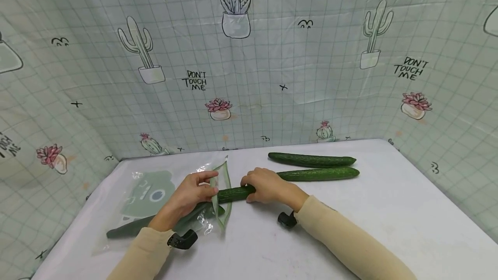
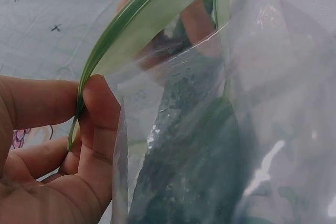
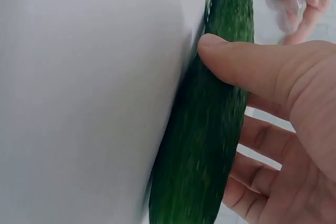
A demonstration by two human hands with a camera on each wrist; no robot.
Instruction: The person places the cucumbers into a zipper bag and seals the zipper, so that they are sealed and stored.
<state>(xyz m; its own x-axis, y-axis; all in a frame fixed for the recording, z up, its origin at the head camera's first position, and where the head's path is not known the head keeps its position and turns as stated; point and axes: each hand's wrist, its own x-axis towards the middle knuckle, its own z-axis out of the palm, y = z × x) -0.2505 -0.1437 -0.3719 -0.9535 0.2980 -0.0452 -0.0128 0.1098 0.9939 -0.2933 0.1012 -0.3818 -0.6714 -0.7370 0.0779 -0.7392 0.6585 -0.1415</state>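
Observation:
A clear zip bag (image 1: pixel 134 176) with a green zip rim and a printed green shape lies on the left of the table, its mouth facing right. My left hand (image 1: pixel 190 193) pinches the rim (image 2: pixel 86 80) between thumb and fingers. My right hand (image 1: pixel 266 187) grips a dark green cucumber (image 1: pixel 235 194) with the thumb (image 3: pixel 231 59) on one side and the fingers on the other. This cucumber points left through the bag's mouth. Another cucumber (image 1: pixel 134 227) lies inside the bag, partly hidden by the left arm.
Two more cucumbers lie at the back right, a farther one (image 1: pixel 311 160) and a nearer one (image 1: pixel 323 174) partly behind the right hand. A patterned curtain (image 1: pixel 256 68) rises behind the white table (image 1: pixel 303 254). Each wrist wears a small black camera (image 1: pixel 183 240).

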